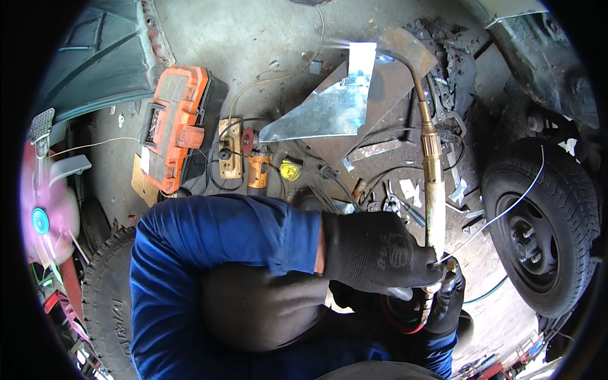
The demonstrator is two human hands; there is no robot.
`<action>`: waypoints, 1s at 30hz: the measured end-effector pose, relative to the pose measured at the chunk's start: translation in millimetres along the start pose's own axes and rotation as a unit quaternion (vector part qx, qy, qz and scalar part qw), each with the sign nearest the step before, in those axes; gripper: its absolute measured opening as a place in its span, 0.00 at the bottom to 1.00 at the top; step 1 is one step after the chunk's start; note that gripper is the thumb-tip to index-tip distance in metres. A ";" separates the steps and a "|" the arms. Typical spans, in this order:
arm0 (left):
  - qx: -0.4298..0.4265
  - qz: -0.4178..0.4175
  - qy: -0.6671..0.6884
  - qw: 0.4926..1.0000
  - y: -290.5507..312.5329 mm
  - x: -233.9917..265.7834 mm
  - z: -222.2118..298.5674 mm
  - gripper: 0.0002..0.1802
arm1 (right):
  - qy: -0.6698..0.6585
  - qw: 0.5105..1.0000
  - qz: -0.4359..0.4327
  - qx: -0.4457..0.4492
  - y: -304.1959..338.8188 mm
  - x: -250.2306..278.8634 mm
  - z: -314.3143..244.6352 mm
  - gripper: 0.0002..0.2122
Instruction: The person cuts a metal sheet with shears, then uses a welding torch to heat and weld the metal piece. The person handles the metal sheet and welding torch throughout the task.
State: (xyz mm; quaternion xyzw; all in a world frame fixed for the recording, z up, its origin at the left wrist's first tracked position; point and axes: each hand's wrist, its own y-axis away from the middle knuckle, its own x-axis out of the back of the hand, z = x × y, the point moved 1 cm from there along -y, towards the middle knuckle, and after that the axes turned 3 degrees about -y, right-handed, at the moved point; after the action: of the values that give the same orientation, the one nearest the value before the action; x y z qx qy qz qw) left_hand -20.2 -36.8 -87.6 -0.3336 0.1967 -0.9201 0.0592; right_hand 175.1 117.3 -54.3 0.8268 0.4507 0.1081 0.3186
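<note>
A brass gas welding torch (433,190) stretches away from me, its curved neck bending left at the far end. A bluish flame shows at the tip, beside a sheet of bare metal (329,114) whose upper strip looks bright white. My right hand (446,307), in a black glove, is closed round the torch's near end by the valves and hoses. My left hand (386,250), also gloved, reaches across with its fingertips pinched at the valve end. A thin pale rod (500,215) runs from those fingertips up to the right. The exact finger contact is partly hidden.
Under the metal sheet lies a rusty plate (408,82). An orange toolbox (172,126), power strip (230,149), angle grinder (258,168) and yellow tape measure (290,170) sit to the left. Cables and hand tools litter the floor. A wheel (538,228) stands right; a pink fan (50,218) left.
</note>
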 end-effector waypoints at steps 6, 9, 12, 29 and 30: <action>0.021 0.038 -0.005 0.999 -4.6 -13.2 14.6 0.26 | -0.034 0.999 0.008 -0.019 11.7 -4.6 0.2 0.32; 0.024 0.046 -0.009 0.999 -3.3 -15.6 17.7 0.26 | -0.031 0.999 -0.005 0.006 12.2 -6.7 2.1 0.34; 0.029 0.053 0.003 0.998 -1.7 -15.9 19.9 0.26 | 0.020 0.999 -0.031 0.035 11.4 -5.4 -1.3 0.34; 0.036 0.084 0.013 0.996 -3.3 -18.4 20.4 0.19 | 0.080 0.996 0.000 0.043 12.3 -4.7 -0.7 0.35; 0.036 0.079 0.001 0.996 -3.6 -17.7 20.4 0.20 | 0.072 0.996 0.004 0.043 12.1 -4.9 -0.2 0.35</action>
State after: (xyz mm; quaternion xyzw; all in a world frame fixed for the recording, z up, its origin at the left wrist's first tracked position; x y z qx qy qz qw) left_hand 6.5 -35.9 -82.3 -0.3136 0.1895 -0.9193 0.1433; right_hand 180.4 108.6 -46.0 0.8317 0.4733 0.1488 0.2491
